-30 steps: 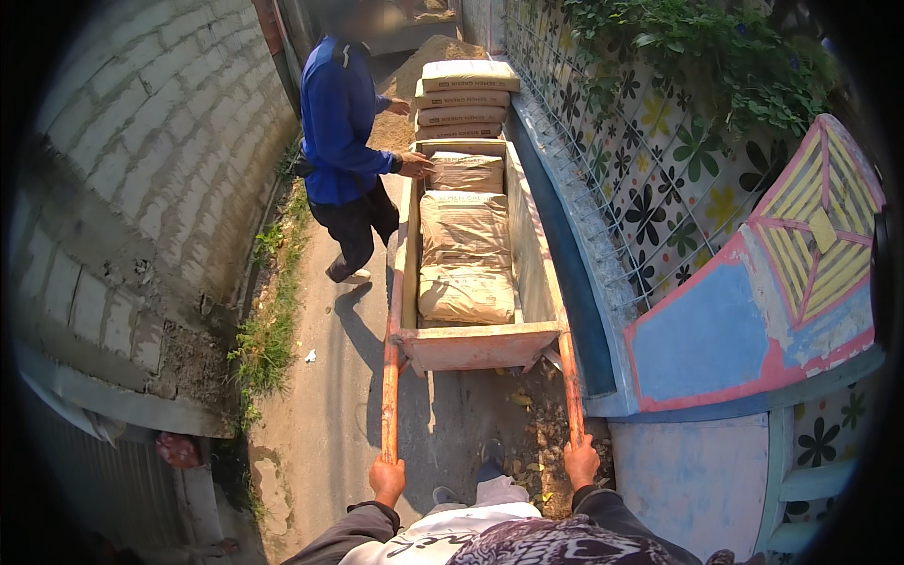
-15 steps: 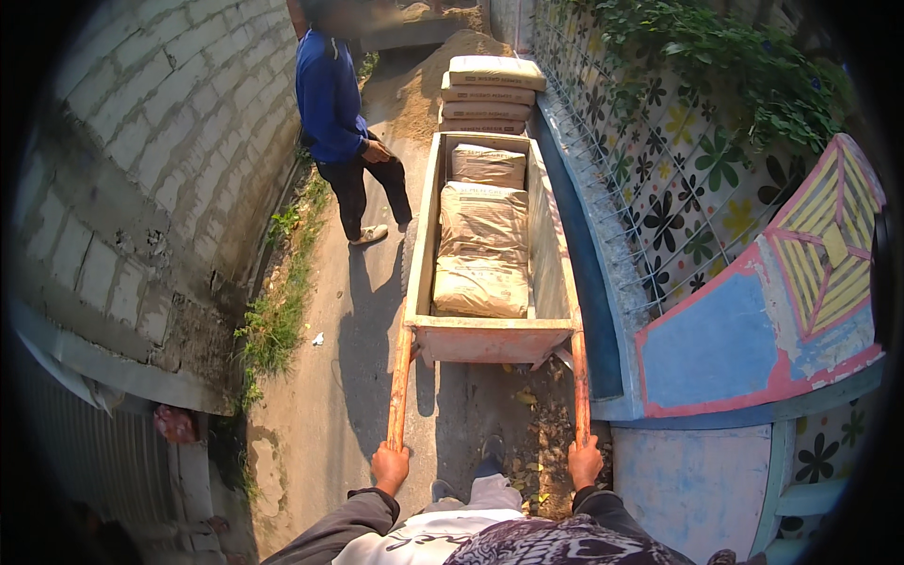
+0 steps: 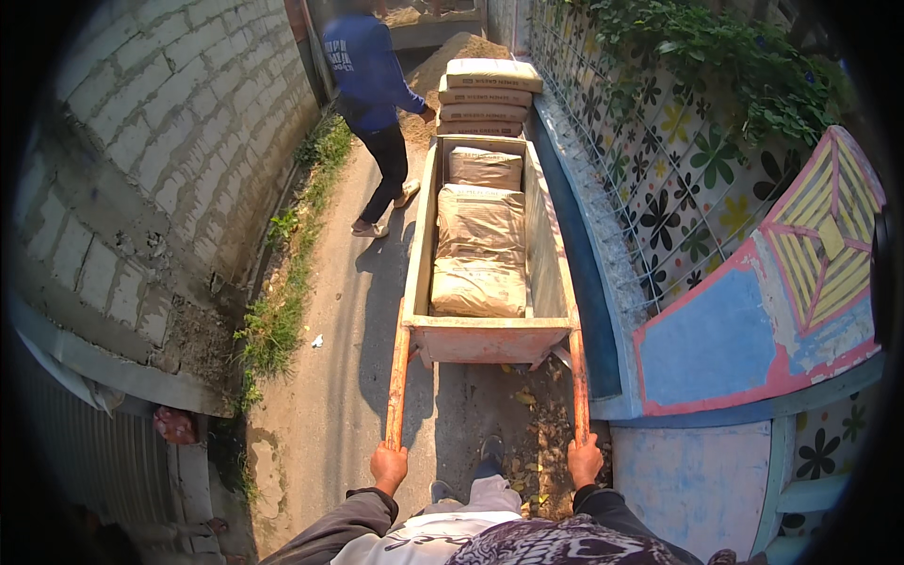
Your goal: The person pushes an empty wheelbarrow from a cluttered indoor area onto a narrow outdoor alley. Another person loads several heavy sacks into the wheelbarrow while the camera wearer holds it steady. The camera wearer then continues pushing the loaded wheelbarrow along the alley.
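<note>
My left hand (image 3: pixel 388 465) is wrapped round the end of the left orange handle (image 3: pixel 397 386) of a handcart. The right handle (image 3: pixel 580 386) is in the closed fingers of my right hand (image 3: pixel 585 461). Ahead of me stretches the cart's long box (image 3: pixel 499 323), pale and worn along its rim. Paper cement bags (image 3: pixel 478 250) lie inside it, one at the far end and others nearer me. Just beyond the cart, several more bags (image 3: pixel 486 98) are stacked in a pile.
A person (image 3: pixel 372 104) in a blue top stands left of the cart's far end. A sand heap (image 3: pixel 461 52) lies behind the stack. A block wall (image 3: pixel 188 122) and weeds (image 3: pixel 273 330) border the left; a patterned wall (image 3: pixel 687 188) and blue-pink panel (image 3: pixel 706 339) border the right.
The person in blue has turned away from me and stepped to the right, nearer the stacked bags. My hands and the cart stay almost where they were.
</note>
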`<state>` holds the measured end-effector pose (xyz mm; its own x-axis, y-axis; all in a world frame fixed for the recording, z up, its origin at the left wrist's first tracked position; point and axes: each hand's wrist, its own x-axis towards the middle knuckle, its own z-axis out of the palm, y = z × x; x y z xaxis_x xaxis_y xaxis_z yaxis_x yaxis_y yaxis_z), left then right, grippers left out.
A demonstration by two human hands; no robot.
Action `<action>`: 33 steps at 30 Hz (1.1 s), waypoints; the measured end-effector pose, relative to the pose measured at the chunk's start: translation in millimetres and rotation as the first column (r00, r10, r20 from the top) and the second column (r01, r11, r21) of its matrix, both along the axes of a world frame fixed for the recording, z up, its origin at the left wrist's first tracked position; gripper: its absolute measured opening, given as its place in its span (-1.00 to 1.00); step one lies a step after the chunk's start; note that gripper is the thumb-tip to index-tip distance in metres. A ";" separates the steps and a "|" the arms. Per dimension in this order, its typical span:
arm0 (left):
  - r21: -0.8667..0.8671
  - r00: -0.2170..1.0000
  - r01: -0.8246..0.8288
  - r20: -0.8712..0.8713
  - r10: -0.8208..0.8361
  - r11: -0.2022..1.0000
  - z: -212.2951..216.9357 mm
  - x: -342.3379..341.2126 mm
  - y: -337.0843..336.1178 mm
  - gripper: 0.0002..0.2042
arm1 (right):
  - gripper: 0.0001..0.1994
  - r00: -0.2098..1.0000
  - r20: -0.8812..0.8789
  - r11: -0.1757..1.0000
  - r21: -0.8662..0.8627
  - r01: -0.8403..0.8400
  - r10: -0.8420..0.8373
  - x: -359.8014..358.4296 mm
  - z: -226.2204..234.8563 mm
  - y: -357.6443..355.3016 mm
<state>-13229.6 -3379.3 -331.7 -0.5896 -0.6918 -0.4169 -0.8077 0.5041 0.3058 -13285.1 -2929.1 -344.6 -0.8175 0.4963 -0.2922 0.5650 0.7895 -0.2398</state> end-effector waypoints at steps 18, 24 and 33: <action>-0.009 1.000 0.005 -0.028 -0.005 1.000 5.4 -0.5 3.0 -0.61 | -0.57 0.997 -0.067 0.999 0.019 -0.046 0.048 3.2 -11.9 1.8; -0.019 0.999 0.023 -0.022 -0.023 1.000 -10.8 4.8 -0.5 -0.60 | -0.57 0.999 -0.026 0.999 -0.007 -0.040 0.040 3.9 -13.1 1.4; -0.017 0.999 0.021 -0.038 -0.022 1.000 -8.4 2.8 0.4 -0.60 | -0.58 1.000 0.005 1.000 -0.006 -0.003 0.003 2.8 -14.9 1.9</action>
